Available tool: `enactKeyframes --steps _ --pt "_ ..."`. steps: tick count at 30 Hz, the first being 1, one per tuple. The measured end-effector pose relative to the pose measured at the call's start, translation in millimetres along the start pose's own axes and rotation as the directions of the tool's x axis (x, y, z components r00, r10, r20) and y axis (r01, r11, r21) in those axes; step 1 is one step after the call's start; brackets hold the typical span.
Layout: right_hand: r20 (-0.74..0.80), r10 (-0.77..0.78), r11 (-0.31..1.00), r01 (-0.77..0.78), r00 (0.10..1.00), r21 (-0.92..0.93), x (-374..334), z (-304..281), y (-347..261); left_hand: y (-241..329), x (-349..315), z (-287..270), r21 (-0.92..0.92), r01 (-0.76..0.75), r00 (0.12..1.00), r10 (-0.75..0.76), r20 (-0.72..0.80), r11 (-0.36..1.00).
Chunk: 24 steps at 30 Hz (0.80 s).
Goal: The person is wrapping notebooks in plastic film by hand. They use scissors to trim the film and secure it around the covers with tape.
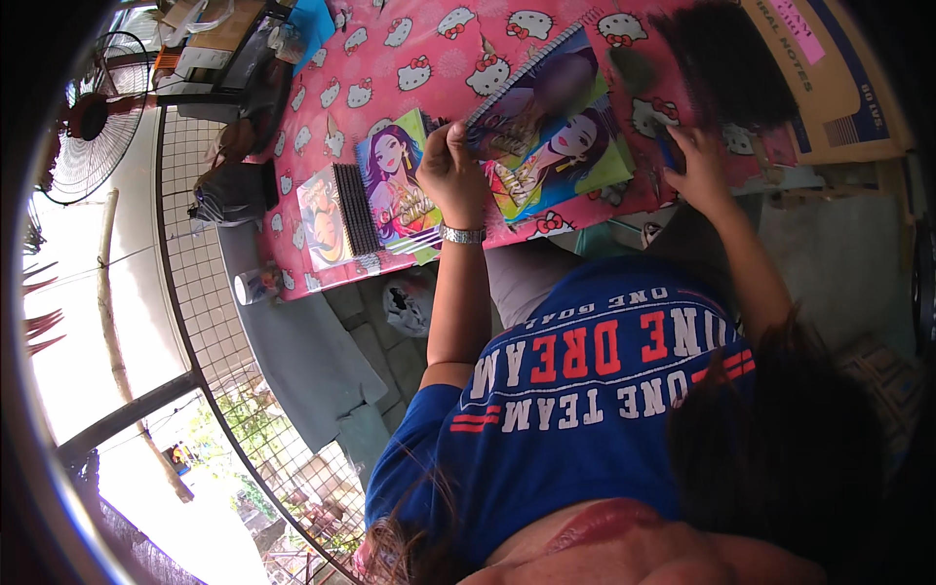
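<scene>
The camera sits on the person's head and looks down. It sees wide, so straight lines bend near the dark round rim. The blue shirt [585, 419] is close and fills the lower middle. The left hand [451, 178] and right hand [700, 172] are farther up, by the pink tabletop [378, 68]. A fan [88, 115] shows far left.

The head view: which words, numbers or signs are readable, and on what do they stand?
I place printed wording but do not copy it.
Blue cloth shirt: large white and red capitals, readable.
Brown cardboard box: print, partly readable.
Pink rectangular label on it: writing, partly readable.
Glossy rectangular purple notebook: small gold lettering, unclear.
Shaded wire-bound notebook in left hand: lettering unclear.
</scene>
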State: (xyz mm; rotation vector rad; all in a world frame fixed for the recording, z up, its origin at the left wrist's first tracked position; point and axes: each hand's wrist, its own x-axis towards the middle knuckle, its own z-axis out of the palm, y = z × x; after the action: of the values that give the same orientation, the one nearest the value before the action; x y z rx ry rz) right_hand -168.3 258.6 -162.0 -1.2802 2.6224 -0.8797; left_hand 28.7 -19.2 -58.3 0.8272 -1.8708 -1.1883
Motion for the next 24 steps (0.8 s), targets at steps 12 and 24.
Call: enactKeyframes --steps 12,24 --pt "-0.247 -0.484 0.765 0.543 0.839 0.347 53 -8 -173 -15 -8 4 -0.16 -0.077 0.997 0.079 0.004 0.984" --pt "-0.132 -0.449 0.798 0.463 0.884 0.385 49 -12 -182 -24 -8 -1 0.143 -0.287 0.957 0.291 -0.006 0.947"
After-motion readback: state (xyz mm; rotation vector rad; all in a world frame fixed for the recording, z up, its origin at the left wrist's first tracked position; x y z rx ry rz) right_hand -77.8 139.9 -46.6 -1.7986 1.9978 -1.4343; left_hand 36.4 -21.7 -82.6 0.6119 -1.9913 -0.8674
